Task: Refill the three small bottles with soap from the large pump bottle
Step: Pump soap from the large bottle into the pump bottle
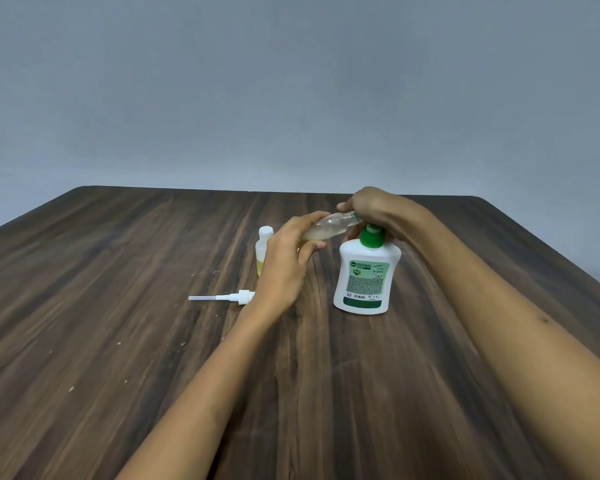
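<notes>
Pump bottle [365, 271] nozzle hidden beneath right hand [374, 206].

Setting: a plain indoor room, most likely domestic or a simple recording space; the exact type cannot be determined. Evidence: a dark wood-grain table [118, 306] with rounded far corners stands against a bare, unmarked grey-blue wall [291, 81]. Items on the table are household toiletries: a white pump bottle [364, 278] with a green collar and small refill bottles. The table surface carries small pale flecks near its left edge.
</notes>
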